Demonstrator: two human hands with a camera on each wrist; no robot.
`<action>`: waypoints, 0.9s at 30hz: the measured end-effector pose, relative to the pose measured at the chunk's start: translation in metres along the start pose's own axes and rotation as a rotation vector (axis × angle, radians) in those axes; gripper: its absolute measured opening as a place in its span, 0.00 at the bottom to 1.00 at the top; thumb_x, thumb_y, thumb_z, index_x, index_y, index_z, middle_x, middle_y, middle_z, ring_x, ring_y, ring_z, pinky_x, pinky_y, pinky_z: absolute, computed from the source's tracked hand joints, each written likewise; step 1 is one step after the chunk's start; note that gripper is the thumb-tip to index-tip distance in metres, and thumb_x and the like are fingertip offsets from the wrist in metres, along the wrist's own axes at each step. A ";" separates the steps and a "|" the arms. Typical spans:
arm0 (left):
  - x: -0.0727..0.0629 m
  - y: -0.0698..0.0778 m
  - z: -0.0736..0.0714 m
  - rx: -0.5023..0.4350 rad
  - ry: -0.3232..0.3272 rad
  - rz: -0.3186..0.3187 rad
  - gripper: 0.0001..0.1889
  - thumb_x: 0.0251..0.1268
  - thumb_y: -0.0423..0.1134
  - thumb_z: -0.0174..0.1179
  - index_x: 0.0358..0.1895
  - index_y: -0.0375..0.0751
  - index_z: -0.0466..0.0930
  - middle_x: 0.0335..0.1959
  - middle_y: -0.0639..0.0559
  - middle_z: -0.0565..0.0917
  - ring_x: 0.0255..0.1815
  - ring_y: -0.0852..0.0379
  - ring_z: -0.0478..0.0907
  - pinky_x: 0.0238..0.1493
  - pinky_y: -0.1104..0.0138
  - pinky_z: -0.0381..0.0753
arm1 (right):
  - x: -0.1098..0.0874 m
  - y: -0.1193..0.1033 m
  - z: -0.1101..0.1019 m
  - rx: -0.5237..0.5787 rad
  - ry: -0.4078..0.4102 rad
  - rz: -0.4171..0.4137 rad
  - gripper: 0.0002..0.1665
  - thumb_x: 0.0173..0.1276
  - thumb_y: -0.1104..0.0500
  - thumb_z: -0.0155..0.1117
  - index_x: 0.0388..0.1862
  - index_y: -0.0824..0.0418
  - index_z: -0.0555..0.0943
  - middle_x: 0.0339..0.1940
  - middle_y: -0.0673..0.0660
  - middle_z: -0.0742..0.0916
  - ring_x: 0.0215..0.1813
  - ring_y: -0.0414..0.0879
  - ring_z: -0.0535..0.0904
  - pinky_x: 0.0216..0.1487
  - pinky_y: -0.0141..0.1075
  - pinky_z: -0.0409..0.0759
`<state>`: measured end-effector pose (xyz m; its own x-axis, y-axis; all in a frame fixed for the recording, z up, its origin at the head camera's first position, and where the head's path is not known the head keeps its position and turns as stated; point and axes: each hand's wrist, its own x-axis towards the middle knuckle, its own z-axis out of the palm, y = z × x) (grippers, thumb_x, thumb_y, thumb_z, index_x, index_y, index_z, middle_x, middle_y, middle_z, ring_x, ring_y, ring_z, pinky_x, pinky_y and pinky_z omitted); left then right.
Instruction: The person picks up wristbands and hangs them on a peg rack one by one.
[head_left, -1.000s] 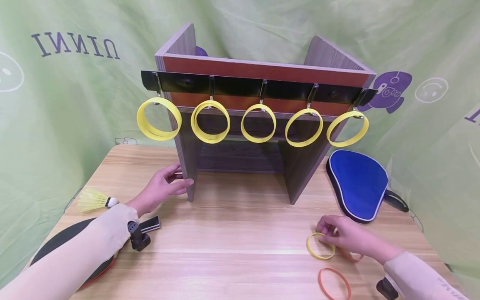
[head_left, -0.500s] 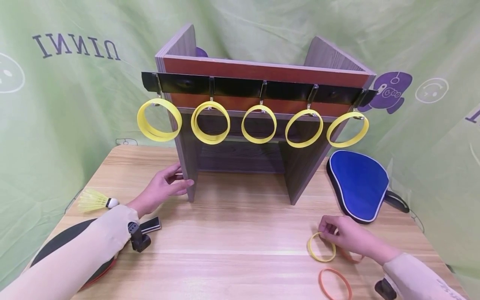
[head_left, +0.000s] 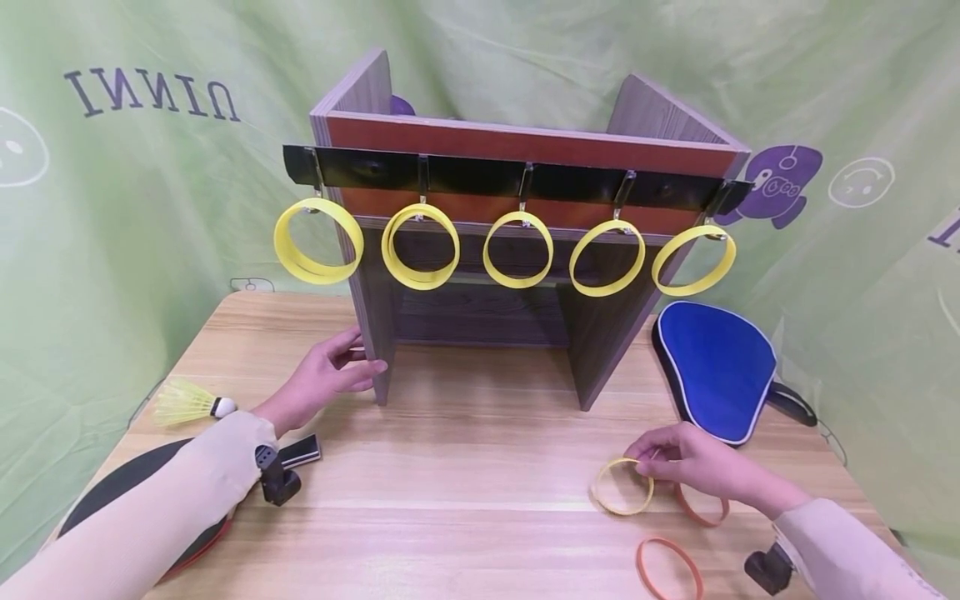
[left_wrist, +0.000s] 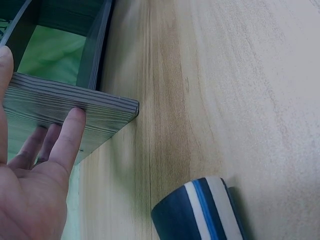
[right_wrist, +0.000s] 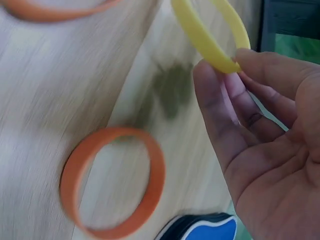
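My right hand (head_left: pixel 686 462) pinches a yellow ring (right_wrist: pixel 202 35) between thumb and fingertips, just over the table on the right. An orange ring (head_left: pixel 702 518) lies under that hand, and a second orange ring (head_left: pixel 645 571) is closer to the front edge. On the left, my left hand (head_left: pixel 330 372) grips the lower front of a wooden shelf's side panel (head_left: pixel 377 325), thumb at its front edge and fingers against the outer face (left_wrist: pixel 95 125). Several yellow rings (head_left: pixel 282 250) hang from hooks on a black bar (head_left: pixel 472 175) across the shelf's red front.
A blue paddle case (head_left: pixel 716 367) lies right of the shelf. At the left are a yellow shuttlecock (head_left: pixel 187 402) and a black paddle with red edge (head_left: pixel 123 483), partly under my left sleeve; its striped handle (left_wrist: pixel 185 220) points toward the shelf. A green curtain (head_left: pixel 172 208) hangs behind.
My right hand has moved left and slightly away from me with the yellow ring, uncovering more of the orange ring beneath. The left hand and the shelf have stayed in place.
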<state>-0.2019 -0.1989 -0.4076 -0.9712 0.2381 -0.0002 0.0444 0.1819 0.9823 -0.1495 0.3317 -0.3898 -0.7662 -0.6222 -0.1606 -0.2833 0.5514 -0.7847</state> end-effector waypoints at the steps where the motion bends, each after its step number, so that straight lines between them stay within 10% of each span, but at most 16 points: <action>1: 0.000 0.000 0.000 -0.002 0.001 -0.002 0.40 0.72 0.36 0.67 0.83 0.44 0.59 0.71 0.29 0.73 0.55 0.70 0.81 0.54 0.66 0.91 | 0.001 -0.003 0.000 0.044 -0.012 0.010 0.12 0.75 0.64 0.66 0.51 0.72 0.84 0.38 0.59 0.91 0.37 0.31 0.83 0.37 0.29 0.90; 9: -0.001 -0.001 0.000 -0.006 -0.008 -0.014 0.41 0.72 0.37 0.68 0.84 0.44 0.58 0.72 0.29 0.73 0.55 0.69 0.81 0.55 0.66 0.91 | 0.016 -0.035 0.005 0.312 -0.035 0.048 0.21 0.77 0.63 0.64 0.56 0.81 0.75 0.44 0.61 0.90 0.45 0.40 0.88 0.52 0.42 0.93; 18: -0.002 -0.002 0.000 -0.015 -0.006 -0.014 0.41 0.72 0.37 0.68 0.83 0.43 0.58 0.72 0.29 0.73 0.55 0.69 0.81 0.55 0.65 0.91 | 0.033 -0.092 0.011 0.366 0.070 0.038 0.18 0.76 0.60 0.67 0.56 0.71 0.76 0.48 0.59 0.92 0.51 0.46 0.91 0.59 0.35 0.91; 27: 0.000 0.000 0.001 -0.033 -0.006 -0.005 0.42 0.72 0.36 0.67 0.84 0.42 0.56 0.72 0.28 0.72 0.55 0.68 0.82 0.55 0.66 0.91 | 0.049 -0.142 0.005 0.524 0.186 -0.103 0.10 0.76 0.67 0.64 0.52 0.64 0.76 0.48 0.53 0.94 0.53 0.45 0.92 0.58 0.35 0.90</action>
<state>-0.2018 -0.1976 -0.4077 -0.9699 0.2433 -0.0060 0.0320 0.1518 0.9879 -0.1443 0.2204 -0.2891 -0.8520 -0.5236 0.0041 -0.0747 0.1139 -0.9907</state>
